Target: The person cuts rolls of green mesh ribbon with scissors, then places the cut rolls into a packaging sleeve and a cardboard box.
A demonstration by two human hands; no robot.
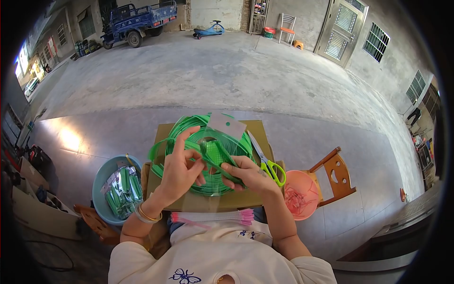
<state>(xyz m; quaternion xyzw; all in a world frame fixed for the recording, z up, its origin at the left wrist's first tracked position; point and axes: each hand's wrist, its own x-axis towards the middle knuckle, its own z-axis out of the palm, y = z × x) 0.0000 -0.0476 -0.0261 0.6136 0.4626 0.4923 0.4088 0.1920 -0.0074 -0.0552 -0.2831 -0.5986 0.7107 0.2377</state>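
My right hand (247, 174) is closed around a folded green strip (215, 154) above a cardboard box (261, 130). My left hand (182, 165) is at the strip's left side, index finger raised, thumb and other fingers bent together; what they pinch is too small to make out. A clear plastic bag with a white header (227, 124) overlaps the strip and hangs near both hands. Beneath them lies a large coil of green strap (208, 184). Scissors with lime handles (274, 173) rest right of the coil. A bundle of pink-ended strips (213, 217) lies on my lap.
At left stands a blue tub (98, 189) of packed green pieces. A pink basin (307, 179) with pink strips sits at right, beside a wooden chair (336, 177). Farther back are a blue cargo tricycle (137, 21), a blue ride-on toy (209, 31) and a metal chair (286, 29).
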